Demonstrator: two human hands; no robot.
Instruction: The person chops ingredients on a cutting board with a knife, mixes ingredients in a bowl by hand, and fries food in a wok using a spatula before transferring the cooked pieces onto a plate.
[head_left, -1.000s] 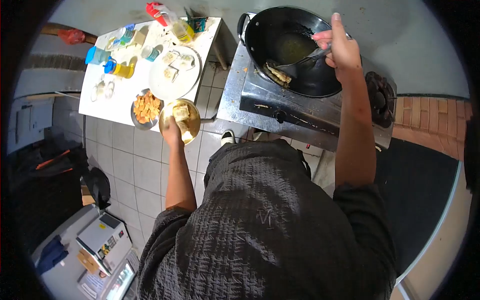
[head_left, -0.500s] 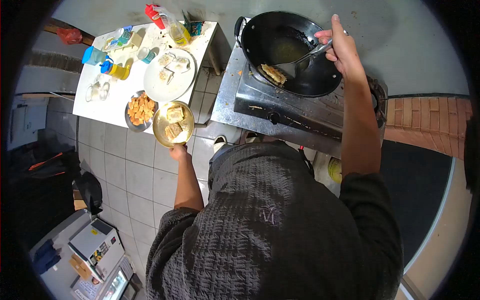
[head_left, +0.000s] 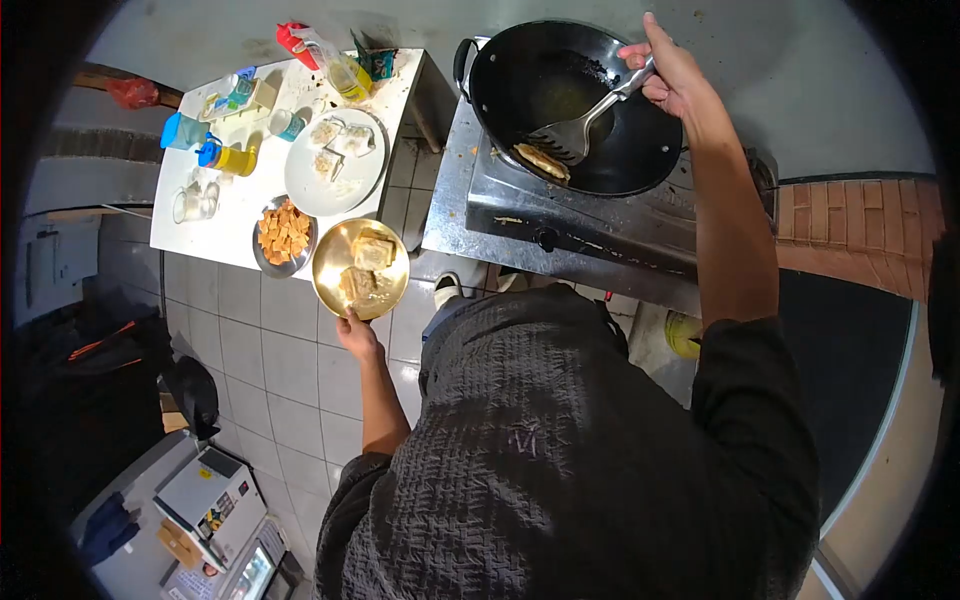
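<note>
My right hand (head_left: 672, 80) is closed around the handle of a slotted metal spatula (head_left: 570, 135). The spatula's blade is down in a black wok (head_left: 630, 150), against a browned fried piece of food (head_left: 541, 162) near the wok's front-left wall. Dark oil (head_left: 568, 98) lies in the wok's bottom. My left hand (head_left: 357, 334) grips the near rim of a round gold-coloured metal plate (head_left: 332, 290), held beside the table's front corner. Two golden fried pieces (head_left: 374, 252) rest on that plate.
The wok sits on a metal gas stove (head_left: 590, 225). On the white table (head_left: 225, 225) at left are a white plate (head_left: 310, 190) with several pale pieces, a bowl of orange-brown chunks (head_left: 284, 233), a yellow bottle with a blue cap (head_left: 232, 158) and an oil bottle (head_left: 350, 78).
The gold plate and my left hand have shifted slightly right and down. The spatula's slotted blade has turned more face-up, lying against the fried piece.
</note>
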